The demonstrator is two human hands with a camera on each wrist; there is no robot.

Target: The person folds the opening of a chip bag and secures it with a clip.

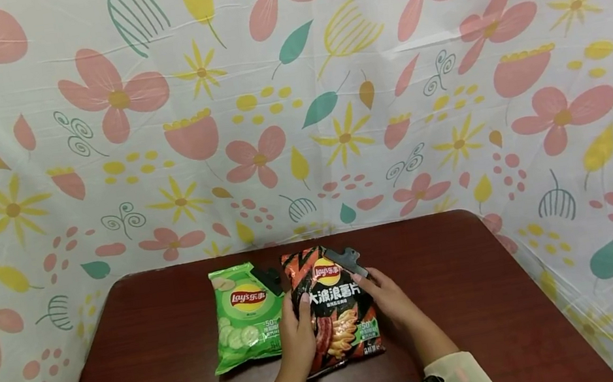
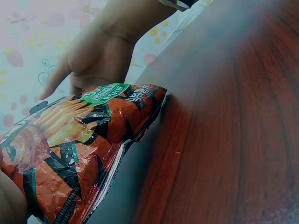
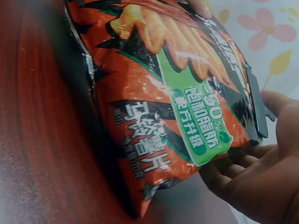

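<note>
Both hands are at an orange-and-black bag of potato chips [image 1: 340, 318], tilted up off the brown table. A dark clip [image 1: 347, 261] is fastened across its upper right corner. My left hand [image 1: 297, 336] grips the bag's left side with the thumb over the front. On the right side, my right hand [image 1: 392, 302] holds the bag, its thumb at the end of the clip and its other fingers behind the bag. In the right wrist view the clip [image 3: 257, 102] stands beside the right thumb [image 3: 275, 103]. Parts of both hands are hidden behind the bag.
A green bag of potato chips [image 1: 243, 322] lies on the table [image 1: 148, 366] just left of the left hand. Another black clip [image 1: 268, 280] sits on its upper right corner. A flower-patterned sheet [image 1: 297, 126] hangs behind and around the table.
</note>
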